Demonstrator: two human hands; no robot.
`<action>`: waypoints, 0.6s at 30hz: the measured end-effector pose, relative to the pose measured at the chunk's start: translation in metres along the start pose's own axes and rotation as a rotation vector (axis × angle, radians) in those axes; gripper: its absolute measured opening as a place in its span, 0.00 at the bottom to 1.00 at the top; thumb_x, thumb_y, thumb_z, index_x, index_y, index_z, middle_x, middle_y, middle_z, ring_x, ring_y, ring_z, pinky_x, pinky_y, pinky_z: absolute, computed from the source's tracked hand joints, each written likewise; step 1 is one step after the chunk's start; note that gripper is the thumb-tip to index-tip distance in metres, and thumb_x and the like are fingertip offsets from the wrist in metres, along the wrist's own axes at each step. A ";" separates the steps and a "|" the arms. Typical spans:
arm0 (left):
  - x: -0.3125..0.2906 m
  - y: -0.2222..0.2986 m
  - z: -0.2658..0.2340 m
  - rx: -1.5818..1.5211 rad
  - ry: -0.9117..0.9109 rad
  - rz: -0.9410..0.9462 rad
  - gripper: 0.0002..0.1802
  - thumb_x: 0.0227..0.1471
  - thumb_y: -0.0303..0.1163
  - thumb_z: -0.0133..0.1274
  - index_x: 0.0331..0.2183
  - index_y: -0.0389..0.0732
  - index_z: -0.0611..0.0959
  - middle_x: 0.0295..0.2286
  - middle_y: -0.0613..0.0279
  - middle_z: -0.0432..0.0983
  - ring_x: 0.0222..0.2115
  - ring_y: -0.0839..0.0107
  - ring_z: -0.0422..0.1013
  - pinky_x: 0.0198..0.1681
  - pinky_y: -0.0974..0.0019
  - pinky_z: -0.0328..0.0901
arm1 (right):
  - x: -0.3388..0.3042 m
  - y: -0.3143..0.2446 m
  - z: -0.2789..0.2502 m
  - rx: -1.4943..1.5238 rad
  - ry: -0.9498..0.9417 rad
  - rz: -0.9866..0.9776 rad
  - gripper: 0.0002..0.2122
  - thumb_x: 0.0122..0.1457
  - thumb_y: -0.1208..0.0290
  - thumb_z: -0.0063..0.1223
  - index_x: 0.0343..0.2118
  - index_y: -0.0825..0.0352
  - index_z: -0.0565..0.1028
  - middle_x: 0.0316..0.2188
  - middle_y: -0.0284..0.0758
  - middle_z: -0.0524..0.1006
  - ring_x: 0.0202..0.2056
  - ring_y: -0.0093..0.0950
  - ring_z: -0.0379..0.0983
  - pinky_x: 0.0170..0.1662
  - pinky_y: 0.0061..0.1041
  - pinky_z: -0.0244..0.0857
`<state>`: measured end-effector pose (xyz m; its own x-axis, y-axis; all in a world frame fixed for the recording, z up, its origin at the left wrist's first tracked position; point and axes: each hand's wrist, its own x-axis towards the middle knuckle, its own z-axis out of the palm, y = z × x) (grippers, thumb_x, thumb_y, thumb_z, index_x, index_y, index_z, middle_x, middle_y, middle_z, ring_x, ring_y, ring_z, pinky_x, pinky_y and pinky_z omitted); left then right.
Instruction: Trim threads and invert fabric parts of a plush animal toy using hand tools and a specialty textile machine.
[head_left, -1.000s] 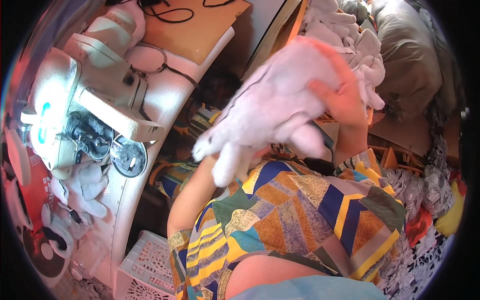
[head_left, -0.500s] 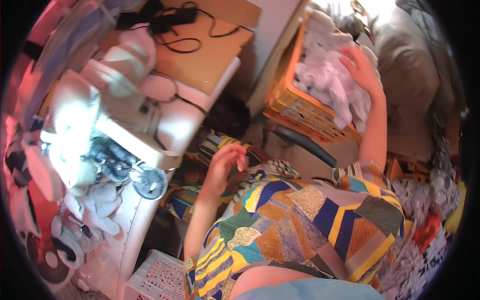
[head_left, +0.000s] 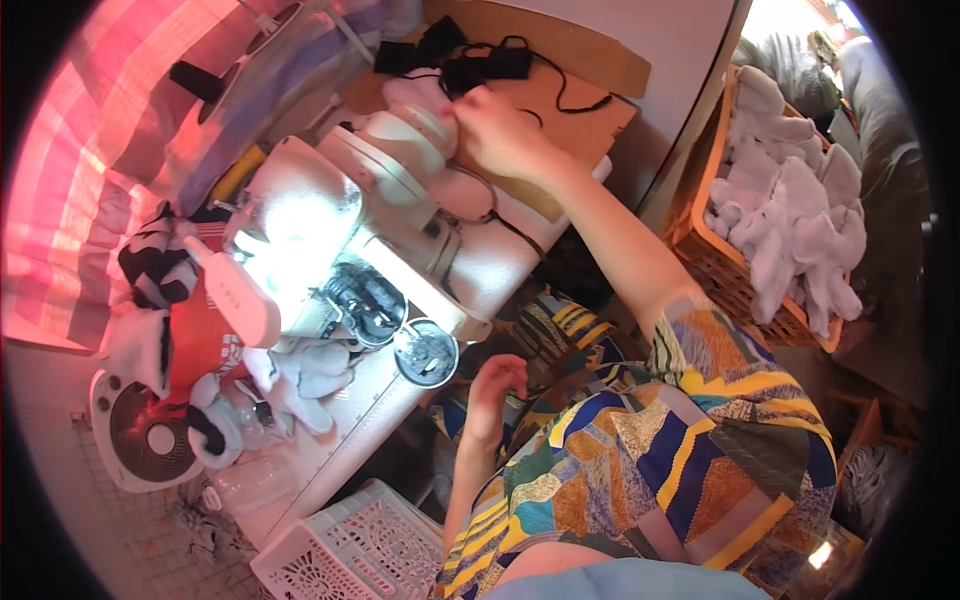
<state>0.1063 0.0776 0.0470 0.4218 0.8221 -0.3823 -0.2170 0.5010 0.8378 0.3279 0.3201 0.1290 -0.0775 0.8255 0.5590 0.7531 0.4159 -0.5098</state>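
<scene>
My right hand (head_left: 500, 135) reaches across to the round end of a white sewing machine (head_left: 385, 165), beside a pale cloth piece (head_left: 415, 92) lying behind it. Its fingertips are blurred and partly hidden against the machine, so a hold cannot be made out. Nearer my body, my left hand (head_left: 497, 388) hovers off the table's front edge, fingers loosely curled and apart from the thumb, with nothing visible in them. The machine's lamp glares over its needle area. Several white plush glove-like pieces (head_left: 305, 380) lie on the table in front of the machine.
An orange plastic crate (head_left: 700, 225) heaped with white plush pieces (head_left: 790, 215) stands at the right. Black cords and an adapter (head_left: 490, 65) lie on a brown board. A white openwork basket (head_left: 350, 550) sits below the table, a round fan (head_left: 150, 435) at far left.
My right hand has left the plush pieces in the crate and moved left to the sewing machine. My left hand stays loosely curled. The view has swung, shifting everything rightward.
</scene>
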 end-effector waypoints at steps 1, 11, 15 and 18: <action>0.000 0.000 0.002 0.024 0.010 0.000 0.14 0.47 0.28 0.44 0.37 0.33 0.74 0.26 0.61 0.69 0.26 0.72 0.65 0.32 0.71 0.59 | 0.005 0.004 0.011 -0.087 -0.131 0.045 0.13 0.49 0.73 0.49 0.40 0.60 0.74 0.45 0.39 0.69 0.47 0.43 0.63 0.44 0.35 0.64; -0.023 -0.012 -0.003 -0.087 0.113 -0.020 0.13 0.46 0.25 0.42 0.36 0.33 0.74 0.25 0.61 0.69 0.27 0.72 0.64 0.33 0.72 0.59 | 0.123 0.046 0.035 0.434 0.351 0.307 0.13 0.53 0.64 0.50 0.39 0.67 0.73 0.35 0.45 0.76 0.36 0.43 0.73 0.39 0.37 0.65; -0.017 -0.010 0.004 0.003 0.045 -0.021 0.12 0.49 0.26 0.42 0.37 0.34 0.74 0.26 0.62 0.69 0.28 0.72 0.65 0.33 0.72 0.59 | 0.133 0.049 -0.009 0.973 0.152 0.298 0.15 0.57 0.60 0.48 0.38 0.70 0.72 0.33 0.36 0.76 0.32 0.30 0.73 0.36 0.31 0.66; -0.008 0.002 0.017 0.164 -0.060 0.014 0.11 0.50 0.27 0.44 0.38 0.36 0.73 0.28 0.63 0.69 0.29 0.72 0.65 0.35 0.71 0.60 | 0.116 0.042 -0.055 1.296 0.149 0.378 0.14 0.58 0.61 0.47 0.38 0.68 0.72 0.32 0.33 0.75 0.33 0.24 0.72 0.36 0.25 0.67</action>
<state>0.1172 0.0676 0.0586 0.4723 0.8089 -0.3502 -0.0792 0.4347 0.8971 0.3867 0.4126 0.2080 0.1283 0.9537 0.2720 -0.4444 0.3005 -0.8439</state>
